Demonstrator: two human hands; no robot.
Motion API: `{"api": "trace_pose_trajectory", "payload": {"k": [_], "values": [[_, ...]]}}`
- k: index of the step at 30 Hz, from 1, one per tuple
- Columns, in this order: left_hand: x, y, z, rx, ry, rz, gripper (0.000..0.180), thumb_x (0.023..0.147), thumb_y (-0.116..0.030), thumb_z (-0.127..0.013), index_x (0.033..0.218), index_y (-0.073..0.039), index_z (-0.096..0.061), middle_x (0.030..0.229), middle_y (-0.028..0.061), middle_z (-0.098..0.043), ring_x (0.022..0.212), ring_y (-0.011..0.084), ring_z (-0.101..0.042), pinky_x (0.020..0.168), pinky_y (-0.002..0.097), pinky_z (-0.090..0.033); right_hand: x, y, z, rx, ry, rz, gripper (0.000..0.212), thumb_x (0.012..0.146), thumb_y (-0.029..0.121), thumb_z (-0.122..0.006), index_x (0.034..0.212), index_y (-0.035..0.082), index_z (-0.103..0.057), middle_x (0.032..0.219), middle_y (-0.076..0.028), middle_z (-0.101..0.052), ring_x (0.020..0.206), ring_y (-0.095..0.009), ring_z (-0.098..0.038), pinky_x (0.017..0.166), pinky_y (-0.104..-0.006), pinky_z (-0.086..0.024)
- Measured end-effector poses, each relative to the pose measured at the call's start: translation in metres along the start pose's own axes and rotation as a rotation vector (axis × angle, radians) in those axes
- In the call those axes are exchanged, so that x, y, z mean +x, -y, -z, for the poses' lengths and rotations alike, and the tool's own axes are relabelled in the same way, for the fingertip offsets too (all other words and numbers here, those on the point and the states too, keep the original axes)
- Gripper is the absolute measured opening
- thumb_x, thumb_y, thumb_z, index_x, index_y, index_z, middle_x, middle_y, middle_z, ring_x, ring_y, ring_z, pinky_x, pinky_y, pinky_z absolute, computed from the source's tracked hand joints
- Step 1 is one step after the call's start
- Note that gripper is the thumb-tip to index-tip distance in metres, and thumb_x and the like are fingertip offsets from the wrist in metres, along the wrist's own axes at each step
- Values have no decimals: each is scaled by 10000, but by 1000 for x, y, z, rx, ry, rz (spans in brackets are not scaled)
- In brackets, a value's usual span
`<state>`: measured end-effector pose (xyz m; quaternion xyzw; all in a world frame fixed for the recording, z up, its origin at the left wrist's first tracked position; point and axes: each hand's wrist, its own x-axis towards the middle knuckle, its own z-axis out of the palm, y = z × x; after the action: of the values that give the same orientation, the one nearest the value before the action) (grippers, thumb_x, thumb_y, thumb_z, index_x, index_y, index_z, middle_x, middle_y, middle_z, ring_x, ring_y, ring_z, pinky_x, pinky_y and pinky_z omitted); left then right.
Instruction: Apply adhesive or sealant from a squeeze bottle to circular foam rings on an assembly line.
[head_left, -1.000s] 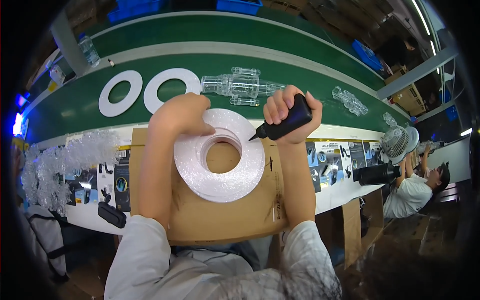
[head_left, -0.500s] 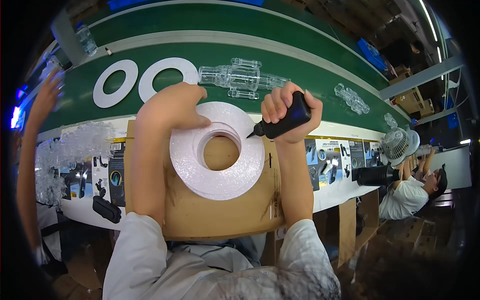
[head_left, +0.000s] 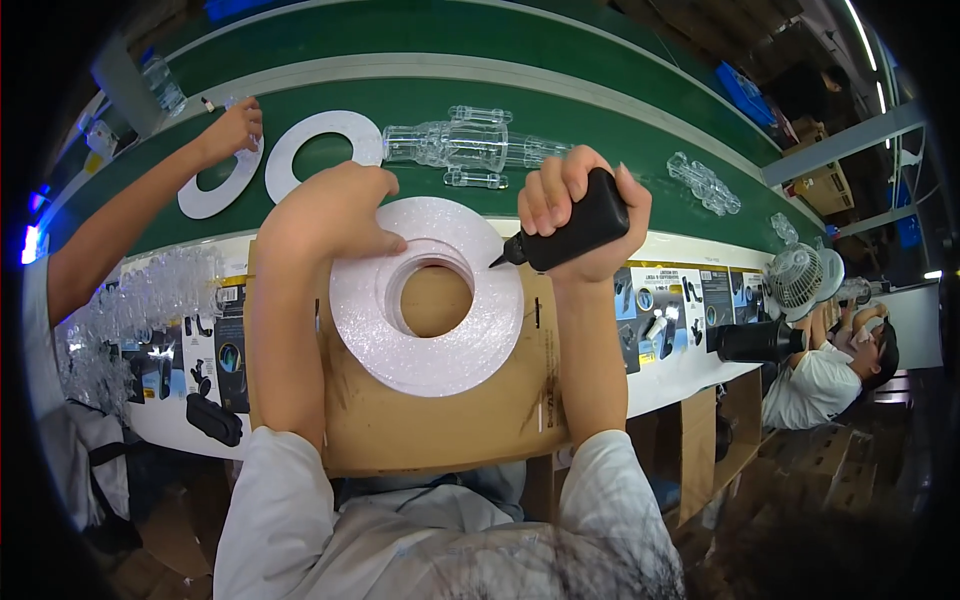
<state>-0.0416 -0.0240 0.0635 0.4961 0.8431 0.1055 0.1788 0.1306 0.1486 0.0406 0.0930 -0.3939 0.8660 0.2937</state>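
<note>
Your right hand [head_left: 598, 262] wraps round a black bottle [head_left: 588, 222], its nozzle pointing at the white rings [head_left: 435, 365] stacked between your hands. Your left hand [head_left: 325, 215] lays its thumb on them; whether it pinches, I cannot tell. Cardboard [head_left: 450, 435] lies below.

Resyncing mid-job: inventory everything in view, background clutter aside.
Flat surface: one, green, behind
Flat cardboard: one, brown, centre
Glittery ring stack: one, white, on cardboard
Flat rings: two, white, green surface
Cone-tipped squeeze bottle: one, black, stack's right
Plastic assemblies: at least two, clear, green surface
Plastic heap: one, clear, left
Oblong case: one, black, lower left
Printed packaging: several, multicoloured, white tabletop
Fan: one, pale, right
Cylinder: one, black, right
Co-workers: at least two, pale tops, either side
Left grip: one, pale sleeve, on stack
Right grip: one, pale sleeve, around bottle
</note>
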Motion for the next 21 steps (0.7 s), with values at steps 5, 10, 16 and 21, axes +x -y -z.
{"api": "trace_pose_trajectory", "payload": {"k": [5, 10, 16, 21], "values": [[-2, -1, 2, -18, 20, 6, 594, 659, -284, -845, 1141, 26, -685, 1003, 203, -729, 920, 336, -713, 848, 371, -553, -3, 7, 15, -123, 41, 124, 411, 962, 410, -329, 750, 79, -449, 592, -59, -471, 535, -181, -460, 523, -320, -417], [-2, 0, 0, -26, 1, -14, 596, 652, -277, -844, 1131, 38, -684, 985, 215, -728, 898, 336, -716, 832, 370, -557, -4, 13, 17, -160, 49, 148, 416, 965, 407, -318, 747, 77, -446, 589, -59, -473, 531, -179, -457, 526, -316, -418], [-2, -2, 1, -42, -16, -33, 600, 649, -281, -837, 1128, 45, -682, 975, 231, -722, 883, 348, -715, 822, 375, -555, -1, 13, 13, -140, 44, 109, 406, 958, 398, -317, 741, 78, -440, 578, -56, -469, 519, -167, -442, 516, -308, -411], [-3, -2, -1, -21, -43, -63, 585, 669, -279, -829, 1135, 41, -678, 972, 235, -718, 880, 362, -711, 817, 379, -553, -2, 11, 14, -149, 35, 100, 402, 946, 401, -324, 730, 81, -438, 565, -57, -470, 504, -161, -435, 505, -305, -408]]}}
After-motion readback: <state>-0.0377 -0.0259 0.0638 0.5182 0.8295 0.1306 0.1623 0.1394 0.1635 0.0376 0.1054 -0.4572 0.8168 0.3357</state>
